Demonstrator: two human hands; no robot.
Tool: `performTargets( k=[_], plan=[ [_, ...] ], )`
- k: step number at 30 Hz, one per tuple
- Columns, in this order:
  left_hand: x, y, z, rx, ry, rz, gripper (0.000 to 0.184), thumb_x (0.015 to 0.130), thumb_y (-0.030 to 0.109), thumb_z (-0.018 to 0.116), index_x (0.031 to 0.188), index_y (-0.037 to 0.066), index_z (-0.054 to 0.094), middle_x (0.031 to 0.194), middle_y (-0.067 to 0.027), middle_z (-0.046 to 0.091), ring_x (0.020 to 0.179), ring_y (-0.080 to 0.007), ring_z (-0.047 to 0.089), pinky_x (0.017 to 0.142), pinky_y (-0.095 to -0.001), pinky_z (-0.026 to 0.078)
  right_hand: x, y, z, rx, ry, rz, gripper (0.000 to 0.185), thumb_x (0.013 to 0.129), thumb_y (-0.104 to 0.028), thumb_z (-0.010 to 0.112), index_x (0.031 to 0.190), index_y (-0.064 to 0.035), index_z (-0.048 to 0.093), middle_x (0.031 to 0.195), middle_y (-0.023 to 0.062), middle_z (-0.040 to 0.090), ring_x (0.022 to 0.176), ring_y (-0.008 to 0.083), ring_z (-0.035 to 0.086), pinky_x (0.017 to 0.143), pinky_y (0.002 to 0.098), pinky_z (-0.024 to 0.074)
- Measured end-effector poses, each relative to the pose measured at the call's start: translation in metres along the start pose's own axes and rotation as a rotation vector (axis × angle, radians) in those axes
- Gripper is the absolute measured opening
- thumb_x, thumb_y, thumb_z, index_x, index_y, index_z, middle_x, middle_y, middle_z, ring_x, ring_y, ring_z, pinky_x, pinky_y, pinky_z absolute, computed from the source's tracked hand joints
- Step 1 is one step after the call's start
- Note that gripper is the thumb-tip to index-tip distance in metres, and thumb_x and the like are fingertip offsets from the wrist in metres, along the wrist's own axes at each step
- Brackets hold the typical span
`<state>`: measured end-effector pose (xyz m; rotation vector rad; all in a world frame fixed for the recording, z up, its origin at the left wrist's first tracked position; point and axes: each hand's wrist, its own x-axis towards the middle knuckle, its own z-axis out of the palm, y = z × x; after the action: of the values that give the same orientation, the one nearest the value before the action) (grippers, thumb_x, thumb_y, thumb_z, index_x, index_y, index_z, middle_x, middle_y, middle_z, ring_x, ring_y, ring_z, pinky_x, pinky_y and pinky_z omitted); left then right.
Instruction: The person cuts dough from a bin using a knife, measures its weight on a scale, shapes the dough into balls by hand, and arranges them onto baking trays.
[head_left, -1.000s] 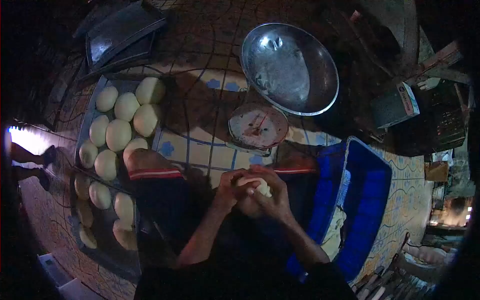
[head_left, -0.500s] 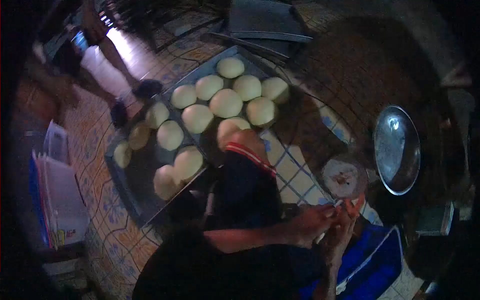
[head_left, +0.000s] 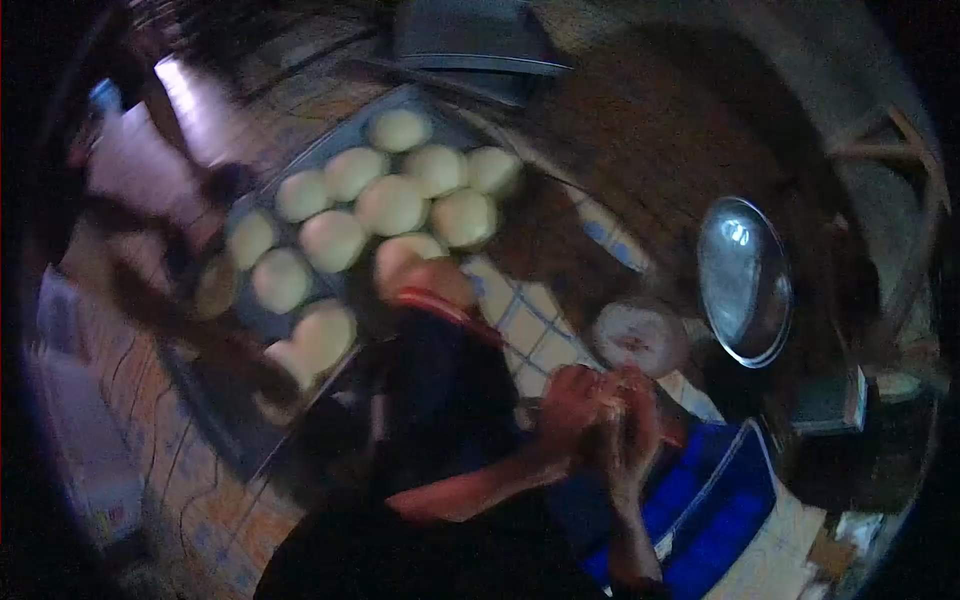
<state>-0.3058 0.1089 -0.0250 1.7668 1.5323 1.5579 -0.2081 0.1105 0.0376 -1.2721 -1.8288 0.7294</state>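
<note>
Hands: I've got the left hand (head_left: 572,408) and the right hand (head_left: 635,425) pressed together, fingers curled inward, right of centre and low in my view.
Dough: a pale bit of dough (head_left: 604,398) shows where the fingertips meet; blur stops me telling which fingers pinch it.
Knee: here's the bare left knee (head_left: 440,283), poking up against the far tray (head_left: 322,150) and covering part of one ball.
Balls: pale, round balls (head_left: 391,206) fill most of that tray, some touching, a few right by its rim.
Near tray: the near tray (head_left: 225,425) lies end to end with the far one, its long edge slanting down close to the person's leg.
Arm: in from the left comes a co-worker's arm (head_left: 190,320), smeared by motion, over the near tray and down to its balls; tight on that side.
Scale: just beyond the hands sits the round scale (head_left: 640,338), its rim the nearest edge ahead.
Bowl: tilted steel bowl (head_left: 742,285), right of the scale.
Crate: blue crate (head_left: 720,500) hard by the right forearm, pale rim running alongside.
Room: tiled floor (head_left: 535,325) opens between knee and scale, widening into dark ground beyond.
</note>
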Motion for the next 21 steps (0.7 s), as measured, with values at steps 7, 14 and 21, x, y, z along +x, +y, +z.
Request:
performTargets(
  k=[7, 14, 21],
  plan=[
    [-0.008, 0.013, 0.019, 0.064, -0.345, 0.103, 0.058, 0.063, 0.015, 0.061, 0.119, 0.001, 0.052, 0.097, -0.0125, 0.054, 0.091, -0.0307, 0.050, 0.075, -0.0426, 0.037, -0.005, 0.026, -0.018, 0.155, 0.398, 0.300, 0.026, 0.092, -0.022, 0.059, 0.077, -0.0009, 0.058, 0.063, 0.0033, 0.052, 0.052, 0.0115, 0.047, 0.051, 0.0250, 0.0382],
    [-0.007, 0.026, 0.048, 0.286, -0.323, 0.089, 0.031, 0.061, 0.018, 0.068, 0.088, 0.003, 0.064, 0.091, -0.0145, 0.059, 0.092, -0.0327, 0.054, 0.082, -0.0414, 0.041, -0.020, 0.028, -0.091, 1.219, 0.429, 0.908, 0.031, 0.093, -0.027, 0.058, 0.067, -0.0117, 0.047, 0.053, -0.0032, 0.038, 0.043, 0.0060, 0.028, 0.040, 0.0236, 0.0223],
    [-0.004, -0.007, 0.072, -0.003, -0.251, -0.311, 0.026, 0.053, 0.009, 0.064, 0.077, -0.001, 0.060, 0.078, -0.0130, 0.060, 0.074, -0.0273, 0.060, 0.069, -0.0352, 0.047, -0.126, 0.044, -0.231, 1.239, 0.494, 0.464, 0.028, 0.096, -0.035, 0.049, 0.097, -0.0080, 0.054, 0.063, 0.0000, 0.043, 0.050, 0.0084, 0.035, 0.045, 0.0247, 0.0326]
  ],
)
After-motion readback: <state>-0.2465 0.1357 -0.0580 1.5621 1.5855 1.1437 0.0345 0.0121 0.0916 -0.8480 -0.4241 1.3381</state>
